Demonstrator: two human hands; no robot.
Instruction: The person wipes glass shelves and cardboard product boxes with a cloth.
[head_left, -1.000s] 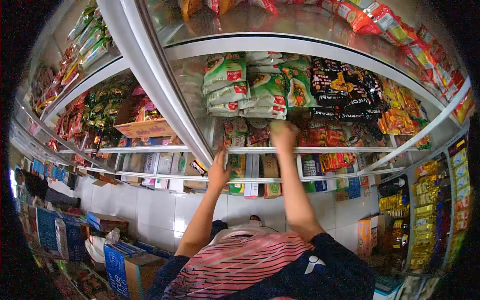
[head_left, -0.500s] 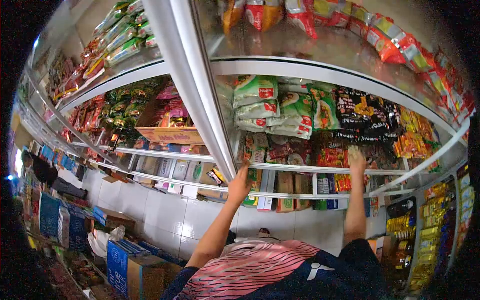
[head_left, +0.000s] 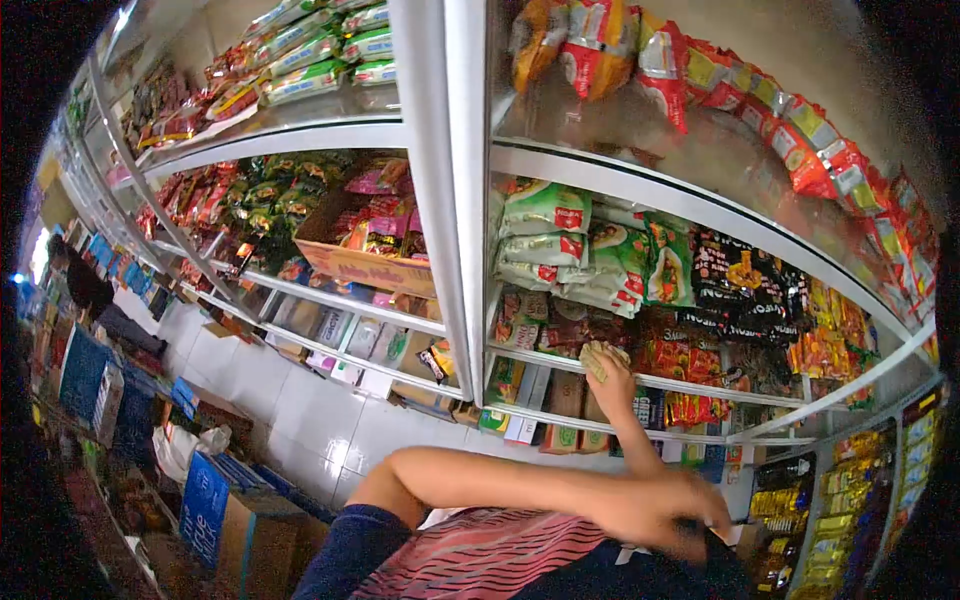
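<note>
My right hand (head_left: 614,388) presses a pale yellowish cloth (head_left: 606,356) against the front rail (head_left: 690,384) of the middle glass shelf. Behind that rail lie dark red noodle packets (head_left: 578,320), with green and white Vifon packets (head_left: 545,215) stacked above them. Black packets (head_left: 745,265) and orange ones (head_left: 835,325) stand farther right. Across my front reaches my left arm, and my left hand (head_left: 665,512) hovers near the right side of my torso, touching no shelf. Motion blurs its fingers, so their shape is hard to make out.
An upright white post (head_left: 450,200) divides the cabinet. Left of it an open carton (head_left: 365,265) holds pink packets. Red snack bags (head_left: 700,75) line the upper shelf. Blue milk cartons (head_left: 215,520) stand on the tiled floor at lower left, and a person (head_left: 85,285) is farther back.
My left hand has left the post and swung across my body to the right. My right hand has moved left along the shelf rail with the cloth. The view has shifted.
</note>
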